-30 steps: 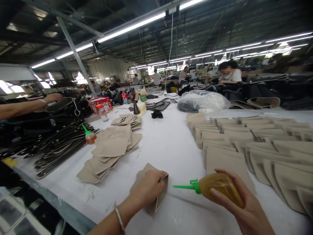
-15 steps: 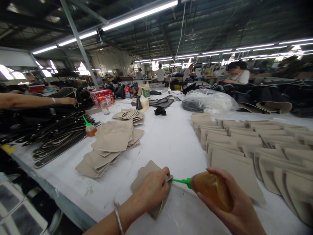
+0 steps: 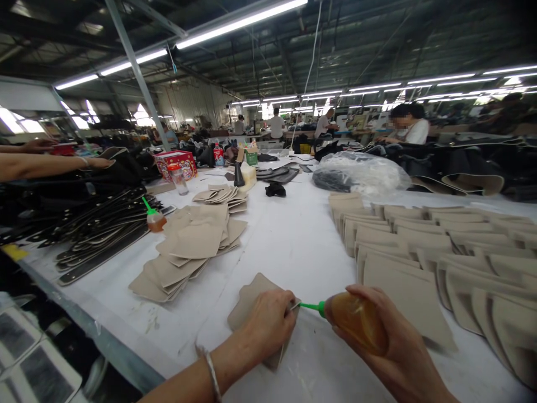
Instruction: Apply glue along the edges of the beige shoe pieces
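My left hand (image 3: 272,322) is closed on the edge of a beige leather-like piece (image 3: 248,296) that lies on the white table (image 3: 289,240), its fingers pinching the right side up a little. Part of the piece is hidden under that hand and wrist. My right hand (image 3: 390,336) wraps around a squeeze glue bottle (image 3: 354,319) of amber liquid, tipped on its side. Its thin green nozzle points left, the tip at the pinched edge beside my left fingers.
Beige pieces (image 3: 197,238) lie in a loose heap at left, with rows of folded ones (image 3: 403,235) at right. Another glue bottle (image 3: 156,220) stands by stacked black strips (image 3: 104,240). At far left a co-worker's hand (image 3: 98,162) touches black material. A plastic bag (image 3: 361,173) lies behind.
Both hands have shifted slightly; the nozzle tip has moved a little right and up along the piece's edge. At far left, the co-worker's hand has drawn back left and a second one shows.
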The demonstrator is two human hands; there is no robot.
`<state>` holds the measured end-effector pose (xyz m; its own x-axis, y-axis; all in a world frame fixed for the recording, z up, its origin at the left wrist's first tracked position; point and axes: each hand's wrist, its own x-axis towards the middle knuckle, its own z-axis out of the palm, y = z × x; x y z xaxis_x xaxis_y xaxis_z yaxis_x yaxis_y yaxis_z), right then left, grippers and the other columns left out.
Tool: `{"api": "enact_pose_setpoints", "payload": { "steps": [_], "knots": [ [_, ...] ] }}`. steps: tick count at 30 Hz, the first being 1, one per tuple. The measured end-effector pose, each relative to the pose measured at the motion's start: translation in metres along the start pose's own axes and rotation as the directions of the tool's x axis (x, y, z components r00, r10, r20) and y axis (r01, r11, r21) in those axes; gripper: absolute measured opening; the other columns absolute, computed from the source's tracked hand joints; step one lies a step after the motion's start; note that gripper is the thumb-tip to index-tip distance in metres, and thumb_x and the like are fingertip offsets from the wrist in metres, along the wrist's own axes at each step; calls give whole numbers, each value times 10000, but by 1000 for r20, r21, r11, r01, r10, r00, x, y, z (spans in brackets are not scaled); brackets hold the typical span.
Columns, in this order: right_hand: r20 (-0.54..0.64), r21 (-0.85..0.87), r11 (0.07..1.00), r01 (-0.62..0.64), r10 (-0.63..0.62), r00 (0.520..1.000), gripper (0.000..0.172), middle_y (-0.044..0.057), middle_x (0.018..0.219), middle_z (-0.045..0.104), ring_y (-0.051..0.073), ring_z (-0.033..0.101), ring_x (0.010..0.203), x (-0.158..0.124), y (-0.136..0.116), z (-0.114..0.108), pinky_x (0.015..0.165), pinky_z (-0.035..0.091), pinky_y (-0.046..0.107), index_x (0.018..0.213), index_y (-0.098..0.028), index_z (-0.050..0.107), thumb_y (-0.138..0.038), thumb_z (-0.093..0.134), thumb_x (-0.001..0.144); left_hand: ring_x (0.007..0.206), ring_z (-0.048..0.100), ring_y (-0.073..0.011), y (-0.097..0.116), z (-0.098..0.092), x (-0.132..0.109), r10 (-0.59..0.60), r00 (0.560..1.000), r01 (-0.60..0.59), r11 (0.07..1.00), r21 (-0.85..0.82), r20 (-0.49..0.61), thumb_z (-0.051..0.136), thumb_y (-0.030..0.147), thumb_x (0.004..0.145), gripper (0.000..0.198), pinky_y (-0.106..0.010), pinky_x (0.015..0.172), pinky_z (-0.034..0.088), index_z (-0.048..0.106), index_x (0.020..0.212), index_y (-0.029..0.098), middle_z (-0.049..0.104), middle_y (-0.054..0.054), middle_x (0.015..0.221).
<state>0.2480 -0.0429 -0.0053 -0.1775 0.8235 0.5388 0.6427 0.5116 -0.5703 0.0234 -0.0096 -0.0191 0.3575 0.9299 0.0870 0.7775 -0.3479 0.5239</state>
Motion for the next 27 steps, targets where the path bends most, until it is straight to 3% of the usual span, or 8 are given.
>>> {"api": "enact_pose_setpoints", "payload": {
  "steps": [6, 14, 22, 27],
  "knots": [
    [-32, 26, 997, -77, 78, 996, 422, 29, 1131, 545, 215, 595, 947, -3, 2, -2, 843, 492, 316, 1198, -304, 460, -396, 644, 829, 738, 574, -174, 0, -3, -2, 45, 999, -45, 999, -26, 20, 449, 105, 723, 341, -250, 687, 406, 691, 936, 216, 655, -23, 805],
    [-21, 72, 985, -157, 159, 987, 438, 23, 1042, 593, 219, 636, 832, 1, -2, 0, 773, 519, 344, 1181, -305, 464, -457, 650, 815, 727, 573, -163, -1, -7, 1, 64, 997, -63, 998, -26, 33, 460, 108, 698, 188, -237, 662, 366, 622, 687, 202, 628, -14, 721],
    [8, 102, 947, -304, 305, 952, 480, 26, 1006, 621, 231, 643, 814, 1, 2, -4, 737, 527, 335, 1175, -281, 460, -499, 657, 796, 707, 557, -155, -2, -6, -2, 75, 996, -74, 997, -13, 39, 444, 103, 707, 206, -233, 642, 349, 624, 697, 203, 608, -8, 695],
    [42, 158, 931, -328, 325, 945, 490, 33, 1001, 621, 231, 637, 825, -1, 3, -5, 723, 525, 321, 1172, -259, 456, -497, 658, 796, 703, 552, -154, 0, -8, -1, 80, 996, -79, 997, -25, 45, 441, 109, 729, 249, -231, 643, 355, 659, 780, 216, 607, -5, 714]
  ]
}}
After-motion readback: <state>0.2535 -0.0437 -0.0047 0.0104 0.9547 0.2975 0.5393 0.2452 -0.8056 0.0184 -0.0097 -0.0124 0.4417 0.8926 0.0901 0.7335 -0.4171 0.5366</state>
